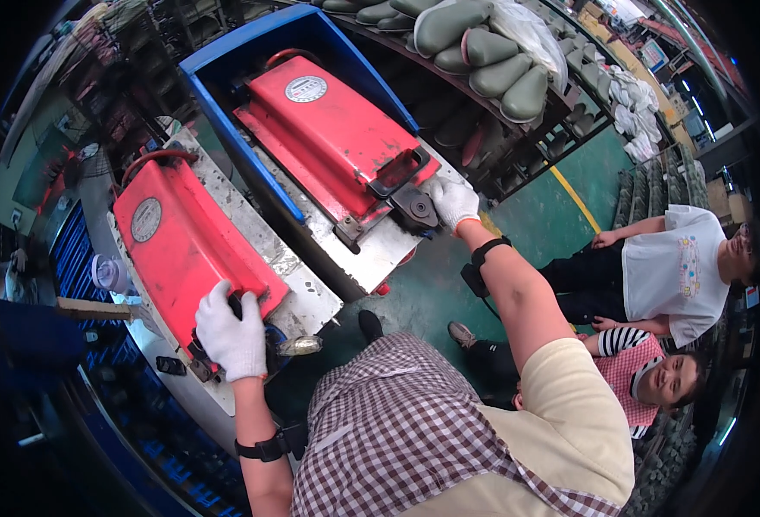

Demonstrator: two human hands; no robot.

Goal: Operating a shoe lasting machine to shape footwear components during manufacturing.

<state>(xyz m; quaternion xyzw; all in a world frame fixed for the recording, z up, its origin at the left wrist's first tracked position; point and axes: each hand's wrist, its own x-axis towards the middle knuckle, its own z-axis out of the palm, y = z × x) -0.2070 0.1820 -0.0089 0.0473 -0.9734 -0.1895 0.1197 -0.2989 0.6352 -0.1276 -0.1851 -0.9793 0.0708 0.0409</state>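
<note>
The left grip [231, 336] clamped the handle [237, 303] of a red machine [177, 246], likely heavy and stiff, best held there; the right grip [455, 203], I couldn't tell.

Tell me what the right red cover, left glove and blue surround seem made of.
Red cover: probably metal under glossy paint, since chips show dark patches. Glove: likely knitted fabric, matte and softly wrinkled. Blue surround: smooth, evenly coloured; painted metal or plastic, can't tell.
</note>
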